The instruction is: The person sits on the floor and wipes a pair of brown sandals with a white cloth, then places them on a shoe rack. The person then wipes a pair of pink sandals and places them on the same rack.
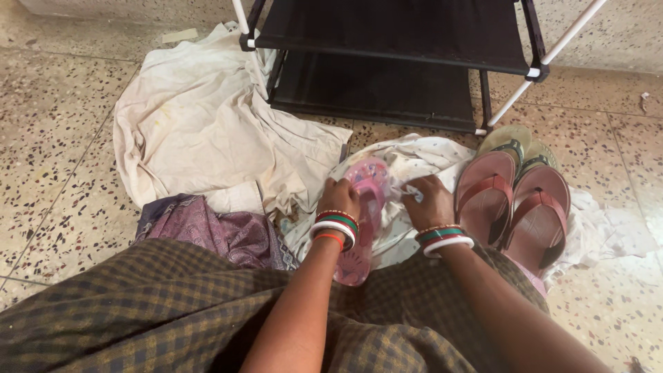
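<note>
between both hands, pink sandal lies lengthwise, toe pointing away.

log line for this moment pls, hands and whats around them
left hand grips small pink slipper | right hand touches its strap | maroon flip-flops to the right on white cloth | black shoe rack behind
</note>
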